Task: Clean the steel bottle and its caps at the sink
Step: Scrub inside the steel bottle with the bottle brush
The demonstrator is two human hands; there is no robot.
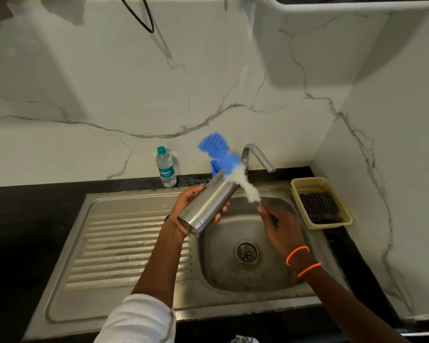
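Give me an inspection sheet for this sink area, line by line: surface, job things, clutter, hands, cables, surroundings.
Surface: steel sink with ribbed drainboard, set in a dark counter; no water seen running from the tap.
Job's things: steel bottle held tilted over the basin; bottle brush, blue and white bristles blurred, beside the bottle's far end. Caps: nothing seen.
Clutter: plastic water bottle upright by the wall; yellow basket holding a dark scrubber.
Hands: left hand grips the steel bottle; right hand holds the brush handle.
Cables: black cable looping down the wall.
Surroundings: marble-look wall.
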